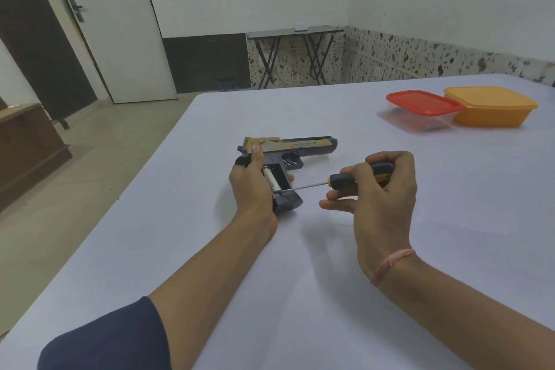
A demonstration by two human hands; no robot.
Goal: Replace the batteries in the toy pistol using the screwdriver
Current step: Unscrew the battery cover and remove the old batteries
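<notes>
Left hand wraps the pistol grip, one finger stretched up onto the slide. Pistol lies on its side mid-counter, barrel pointing right: dark blue-grey body, tan/gold slide. Grip compartment is open, with a silver battery seated inside. Screwdriver has a black-yellow handle; its shaft tip sits at the battery's lower end. Right hand has its fingers curled round the handle, the lower two sticking out loose. Counter is plain white. Room: white door left, folding table at the back wall, red-lid box touching orange box far right on the counter.
</notes>
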